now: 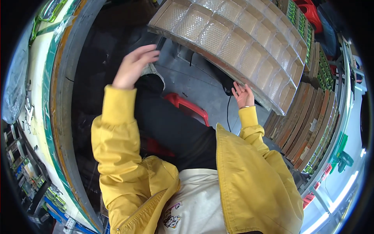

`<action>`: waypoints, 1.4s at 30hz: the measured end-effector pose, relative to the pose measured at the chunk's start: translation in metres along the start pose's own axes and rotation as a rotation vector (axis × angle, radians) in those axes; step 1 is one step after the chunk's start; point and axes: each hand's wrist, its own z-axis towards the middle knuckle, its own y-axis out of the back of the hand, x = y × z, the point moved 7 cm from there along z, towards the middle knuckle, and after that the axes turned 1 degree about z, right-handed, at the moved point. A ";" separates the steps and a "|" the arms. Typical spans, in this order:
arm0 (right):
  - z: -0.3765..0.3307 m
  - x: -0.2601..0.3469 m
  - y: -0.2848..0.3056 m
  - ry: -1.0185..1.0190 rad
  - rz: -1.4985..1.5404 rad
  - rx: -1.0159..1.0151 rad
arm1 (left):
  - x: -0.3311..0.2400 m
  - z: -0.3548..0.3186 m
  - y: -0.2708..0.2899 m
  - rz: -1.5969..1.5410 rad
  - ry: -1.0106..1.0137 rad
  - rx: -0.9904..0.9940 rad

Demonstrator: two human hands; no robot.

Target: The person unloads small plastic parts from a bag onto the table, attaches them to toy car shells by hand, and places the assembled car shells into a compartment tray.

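Observation:
A large transparent plastic tray [233, 43], divided into square compartments, sits ahead of me on a brown, box-like base. Off its left corner is my left hand [134, 66], slightly blurred, fingers stretched out and apart, holding nothing. My right hand [243, 96] is at the tray's near edge, palm turned up and fingers spread. Its fingertips reach the rim; whether they touch it I cannot tell. Both forearms wear yellow sleeves.
To the right stand stacked brown trays [311, 121] with green items showing in some. A red stool [187, 107] is on the grey floor by my legs. Along the left runs a workbench [48, 117] with a plastic bag [17, 82] and small metal parts. A cable [228, 113] hangs near my right hand.

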 end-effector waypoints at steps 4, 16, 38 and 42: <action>0.002 -0.007 0.002 -0.285 -0.210 -0.050 | 0.004 -0.035 0.046 0.144 -0.178 -0.193; 0.005 0.103 -0.140 1.115 -1.798 -0.004 | 0.313 0.034 0.094 0.566 0.323 -0.262; 0.044 0.113 -0.103 0.807 -2.113 -0.020 | 0.518 0.071 -0.171 0.984 0.326 0.707; 0.040 0.119 -0.101 0.730 -2.084 -0.071 | 0.527 0.105 -0.216 0.904 0.283 0.658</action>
